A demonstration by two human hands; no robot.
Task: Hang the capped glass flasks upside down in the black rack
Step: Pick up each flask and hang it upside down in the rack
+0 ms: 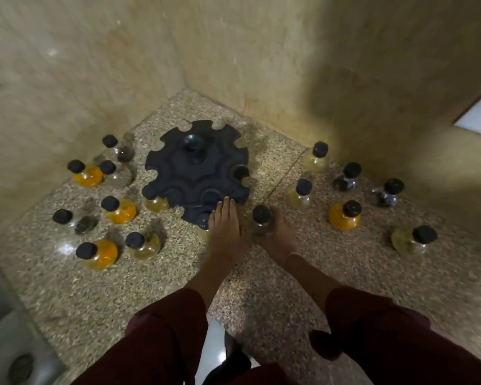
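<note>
My left hand [225, 223] lies flat, fingers together, on the rack [196, 170]; my right hand [275, 234] grips a flask [262, 220] mid-frame. Inverting it risks slipping and breaking on the desk [289, 287].

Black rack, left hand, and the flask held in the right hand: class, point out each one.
Black rack [184, 168], head view, top surface.
Left hand [225, 226], head view, back of hand.
Flask [261, 213], head view, black cap.
</note>
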